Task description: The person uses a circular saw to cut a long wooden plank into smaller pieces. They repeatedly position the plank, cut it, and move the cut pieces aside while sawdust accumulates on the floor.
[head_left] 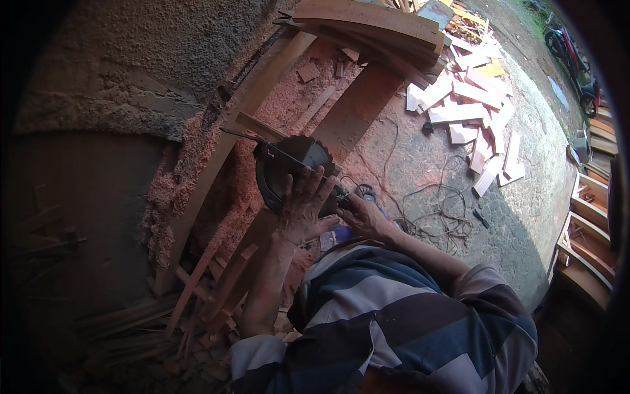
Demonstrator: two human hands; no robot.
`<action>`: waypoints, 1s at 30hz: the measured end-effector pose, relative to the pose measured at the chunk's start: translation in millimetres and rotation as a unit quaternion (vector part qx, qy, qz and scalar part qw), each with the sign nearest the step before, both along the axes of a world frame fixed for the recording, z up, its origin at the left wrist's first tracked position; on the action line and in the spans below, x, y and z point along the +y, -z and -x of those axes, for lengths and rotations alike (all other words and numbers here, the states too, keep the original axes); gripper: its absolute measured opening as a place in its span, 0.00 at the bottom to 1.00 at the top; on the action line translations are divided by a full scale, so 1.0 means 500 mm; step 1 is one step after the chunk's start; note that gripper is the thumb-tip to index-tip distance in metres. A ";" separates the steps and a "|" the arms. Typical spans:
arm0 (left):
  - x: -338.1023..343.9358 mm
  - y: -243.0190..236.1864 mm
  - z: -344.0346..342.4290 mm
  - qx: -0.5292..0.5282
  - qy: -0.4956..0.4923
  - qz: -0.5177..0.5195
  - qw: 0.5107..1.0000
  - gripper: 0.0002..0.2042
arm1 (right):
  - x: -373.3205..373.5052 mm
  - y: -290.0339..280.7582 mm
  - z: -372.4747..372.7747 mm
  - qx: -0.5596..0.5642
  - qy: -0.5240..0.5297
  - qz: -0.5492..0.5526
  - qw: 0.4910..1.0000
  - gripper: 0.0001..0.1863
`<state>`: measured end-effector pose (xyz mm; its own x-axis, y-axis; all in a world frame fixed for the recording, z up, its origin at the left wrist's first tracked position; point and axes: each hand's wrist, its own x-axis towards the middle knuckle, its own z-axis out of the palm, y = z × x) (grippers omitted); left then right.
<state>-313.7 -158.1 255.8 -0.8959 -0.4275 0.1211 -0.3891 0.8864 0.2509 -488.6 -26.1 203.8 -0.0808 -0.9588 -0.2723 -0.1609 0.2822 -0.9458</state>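
Observation:
A dark circular saw (268,172) lies in front of me on the wooden bench, its toothed blade (315,156) facing up. My left hand (303,203) rests over the saw's lower part with fingers spread and stretched out. Beside it, my right hand (364,213) is closed at the right side of the saw, thumb and fingers together; what they grip is hidden. A thin dark rod (239,134) sticks out past the saw's left edge.
Curved wooden pieces (367,23) are stacked at the bench's far end. Reddish sawdust (174,190) heaps along the left wall. Cut wood blocks (466,108) lie on the floor at right, near a loose cable (436,220). Chair-like wooden frames (584,243) stand far right.

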 end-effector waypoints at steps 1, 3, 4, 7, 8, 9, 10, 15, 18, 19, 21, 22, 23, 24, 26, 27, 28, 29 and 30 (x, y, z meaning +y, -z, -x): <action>-0.007 -0.006 0.005 -0.039 0.028 -0.022 0.999 0.43 | 0.000 0.000 0.004 0.005 -0.014 -0.007 1.000 0.24; -0.020 -0.003 0.010 -0.068 0.059 -0.013 0.996 0.43 | -0.009 -0.030 0.018 0.021 -0.047 -0.019 0.998 0.25; -0.024 0.010 0.008 -0.061 0.064 0.018 0.996 0.43 | -0.010 -0.030 0.019 -0.028 -0.038 -0.015 0.999 0.26; -0.021 0.014 0.020 -0.029 0.064 0.035 0.997 0.40 | -0.011 -0.028 0.028 -0.169 -0.007 -0.037 0.985 0.28; -0.016 0.013 0.022 -0.018 0.059 0.028 0.998 0.38 | -0.010 -0.027 0.027 -0.211 0.001 -0.066 0.975 0.29; -0.017 0.015 0.023 -0.011 0.060 0.028 0.998 0.38 | -0.009 -0.027 0.025 -0.253 0.008 -0.096 0.963 0.30; -0.018 0.018 0.023 -0.004 0.060 0.029 0.998 0.37 | -0.010 -0.022 0.021 -0.329 0.034 -0.131 0.934 0.30; -0.016 0.020 0.020 -0.008 0.056 0.025 0.998 0.36 | -0.012 -0.007 0.006 -0.091 0.063 -0.101 0.989 0.24; -0.014 0.018 0.015 -0.004 0.052 0.019 0.998 0.35 | 0.007 -0.060 -0.004 0.197 0.040 0.026 0.979 0.23; -0.014 0.018 0.012 0.000 0.050 0.021 0.999 0.35 | -0.002 -0.073 -0.003 0.180 0.020 -0.029 0.983 0.21; -0.018 0.021 0.023 0.012 0.056 0.034 0.998 0.36 | -0.006 -0.050 0.001 0.225 0.000 -0.031 0.974 0.21; -0.017 0.025 0.025 0.016 0.056 0.047 0.997 0.37 | -0.009 -0.042 0.005 0.247 -0.010 -0.033 0.968 0.21; -0.017 0.025 0.022 0.018 0.056 0.061 0.996 0.38 | -0.020 -0.057 0.010 0.253 -0.028 -0.043 0.966 0.18; -0.017 0.023 0.017 0.004 0.055 0.058 0.997 0.39 | -0.026 -0.075 0.011 0.269 -0.043 -0.019 0.962 0.18; -0.016 0.017 0.010 -0.022 0.055 0.052 0.997 0.39 | -0.025 -0.100 0.009 0.305 -0.069 0.025 0.950 0.17; -0.016 0.014 0.012 -0.025 0.062 0.041 0.997 0.39 | -0.019 -0.071 0.006 0.307 -0.052 0.055 0.949 0.17; -0.017 0.014 0.016 -0.018 0.064 0.043 0.997 0.39 | -0.014 -0.047 0.003 0.308 -0.039 0.063 0.949 0.18; -0.016 0.019 0.020 -0.012 0.065 0.044 0.997 0.39 | -0.009 -0.029 0.000 0.308 -0.027 0.070 0.948 0.18; -0.017 0.018 0.020 -0.008 0.064 0.047 0.997 0.39 | -0.007 -0.016 -0.006 0.306 -0.017 0.080 0.948 0.19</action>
<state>-323.9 -166.5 246.8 -0.9446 -0.2963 0.1410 -0.2738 0.9485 0.1592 -485.4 -29.6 211.7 -0.1453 -0.9888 -0.0345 -0.6999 0.1273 -0.7028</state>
